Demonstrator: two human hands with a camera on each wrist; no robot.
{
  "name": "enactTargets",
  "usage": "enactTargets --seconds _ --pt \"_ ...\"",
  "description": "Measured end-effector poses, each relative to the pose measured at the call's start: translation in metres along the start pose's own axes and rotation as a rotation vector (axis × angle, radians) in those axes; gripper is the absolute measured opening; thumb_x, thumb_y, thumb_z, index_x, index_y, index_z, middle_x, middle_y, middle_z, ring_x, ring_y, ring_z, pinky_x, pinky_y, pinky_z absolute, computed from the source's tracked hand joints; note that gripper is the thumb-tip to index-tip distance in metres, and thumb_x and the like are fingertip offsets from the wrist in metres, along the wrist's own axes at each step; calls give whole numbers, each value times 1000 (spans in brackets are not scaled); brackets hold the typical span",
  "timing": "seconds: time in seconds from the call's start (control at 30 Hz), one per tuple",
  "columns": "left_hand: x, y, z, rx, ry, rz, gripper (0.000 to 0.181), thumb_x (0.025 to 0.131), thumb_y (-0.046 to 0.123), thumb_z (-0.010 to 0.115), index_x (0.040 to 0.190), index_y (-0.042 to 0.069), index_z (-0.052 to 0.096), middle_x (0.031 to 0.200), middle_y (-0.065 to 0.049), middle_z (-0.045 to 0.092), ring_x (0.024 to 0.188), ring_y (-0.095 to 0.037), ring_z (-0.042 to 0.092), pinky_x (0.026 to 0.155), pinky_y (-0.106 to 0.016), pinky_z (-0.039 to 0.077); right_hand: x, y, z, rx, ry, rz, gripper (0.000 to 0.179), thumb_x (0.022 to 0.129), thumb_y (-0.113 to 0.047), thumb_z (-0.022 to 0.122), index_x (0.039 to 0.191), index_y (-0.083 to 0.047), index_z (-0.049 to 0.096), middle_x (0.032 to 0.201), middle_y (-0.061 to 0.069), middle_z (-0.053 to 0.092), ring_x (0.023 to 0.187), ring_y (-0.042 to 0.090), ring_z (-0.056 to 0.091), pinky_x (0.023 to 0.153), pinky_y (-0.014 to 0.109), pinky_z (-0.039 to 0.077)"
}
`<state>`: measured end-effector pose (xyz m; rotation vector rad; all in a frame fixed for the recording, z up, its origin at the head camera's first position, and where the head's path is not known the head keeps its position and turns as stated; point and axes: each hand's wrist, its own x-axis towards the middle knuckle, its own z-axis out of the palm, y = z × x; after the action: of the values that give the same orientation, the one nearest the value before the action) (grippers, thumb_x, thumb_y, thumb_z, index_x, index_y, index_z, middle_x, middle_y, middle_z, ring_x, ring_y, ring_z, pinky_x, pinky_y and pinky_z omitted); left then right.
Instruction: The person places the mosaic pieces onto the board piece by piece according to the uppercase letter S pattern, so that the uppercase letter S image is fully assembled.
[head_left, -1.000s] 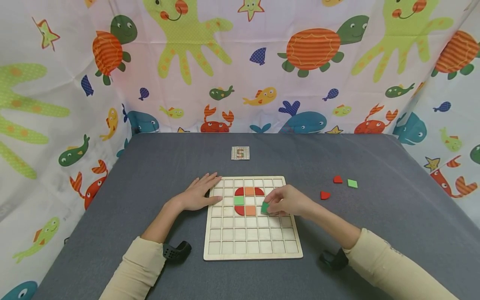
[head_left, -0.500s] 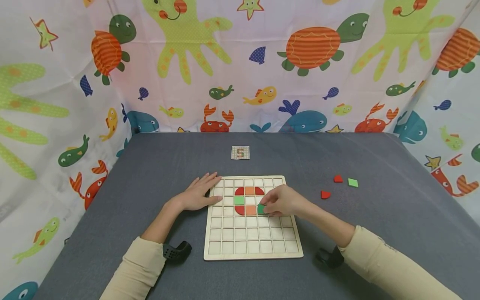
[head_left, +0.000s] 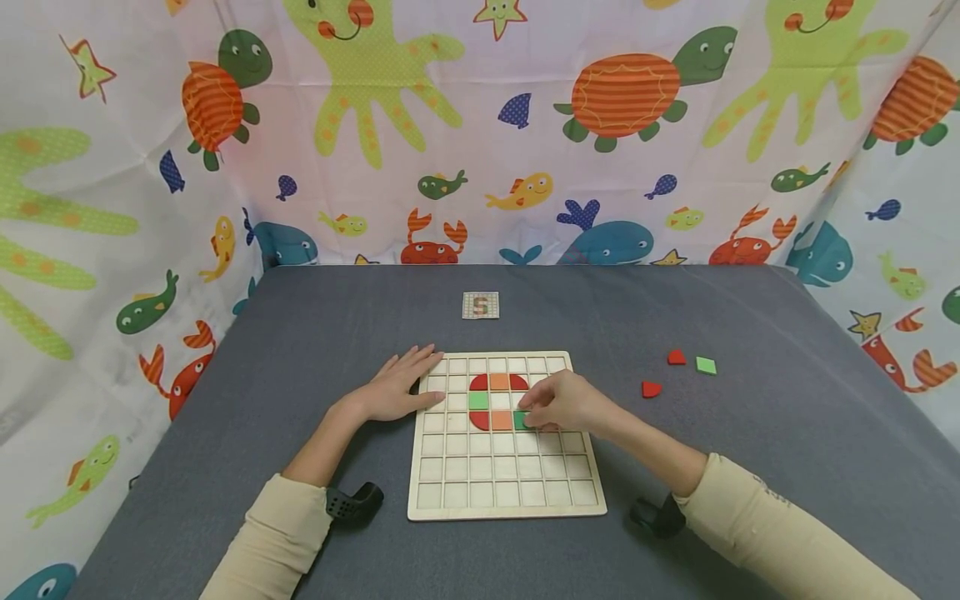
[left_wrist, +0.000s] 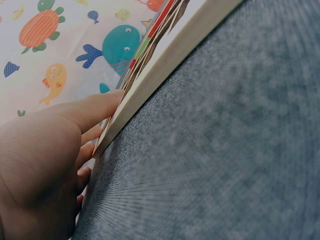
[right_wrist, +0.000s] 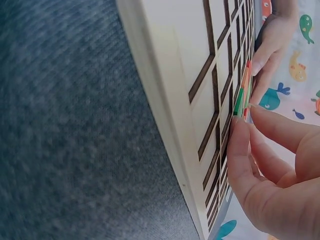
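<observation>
A pale wooden grid board (head_left: 506, 514) lies on the grey table. My right hand (head_left: 572, 402) pinches a dark green square tile (head_left: 520, 420) at the board's grid, right beside an orange tile (head_left: 501, 420). The right wrist view has thumb and forefinger at the edge of this green tile (right_wrist: 239, 103). A light green tile (head_left: 478, 401), another orange tile (head_left: 498, 382) and red rounded-corner tiles (head_left: 478, 421) sit in nearby cells. My left hand (head_left: 393, 390) rests with fingers extended on the board's upper left edge; its thumb lies over the rim in the left wrist view.
Right of the board lie two loose red tiles (head_left: 651, 389) and a light green tile (head_left: 706, 366). Behind the board is a small card (head_left: 481, 306) with a gridded S-shaped pattern. A curtain printed with sea animals (head_left: 626, 96) surrounds the table.
My right hand has moved slightly left with the dark green tile, which now sits against the orange tile's side. The left hand has stayed in place.
</observation>
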<state>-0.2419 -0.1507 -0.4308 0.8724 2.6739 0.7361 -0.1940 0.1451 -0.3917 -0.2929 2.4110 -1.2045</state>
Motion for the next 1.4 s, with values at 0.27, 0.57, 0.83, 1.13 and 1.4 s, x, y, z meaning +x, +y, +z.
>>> enactTargets --seconds 0.27,0.57,0.83,1.13,1.4 --pt "-1 -1 1 -5 4 3 72 97 39 55 151 3 24 156 -17 16 143 -35 6 111 -56 2 1 0 1 -16 25 5 16 83 -4 73 98 -1 70 66 5 59 59 16 57 58 29 50" --pt "-2 0 0 -9 7 0 73 96 39 55 151 2 24 156 -17 17 143 -35 6 111 -56 1 5 9 -13 134 14 67 20 89 -13 69 105 -1 68 82 8 64 71 19 60 67 31 53" --pt "-2 0 -1 -8 2 3 72 96 39 55 151 2 25 156 -18 17 143 -35 6 110 -56 2 4 12 -25 235 0 75 31 97 -19 59 119 1 62 95 12 64 82 21 61 77 35 54" --pt "-2 0 0 -12 4 5 72 96 40 54 150 2 25 155 -19 17 143 -36 7 110 -57 2 1 19 -38 304 1 85 39 100 -26 53 126 3 57 99 14 61 86 23 58 80 33 53" --pt "-2 0 -1 -14 8 9 71 96 37 55 150 1 25 155 -19 17 143 -37 6 110 -57 2 -4 20 -48 373 12 59 46 100 -27 52 130 8 51 100 16 60 86 20 59 78 31 53"
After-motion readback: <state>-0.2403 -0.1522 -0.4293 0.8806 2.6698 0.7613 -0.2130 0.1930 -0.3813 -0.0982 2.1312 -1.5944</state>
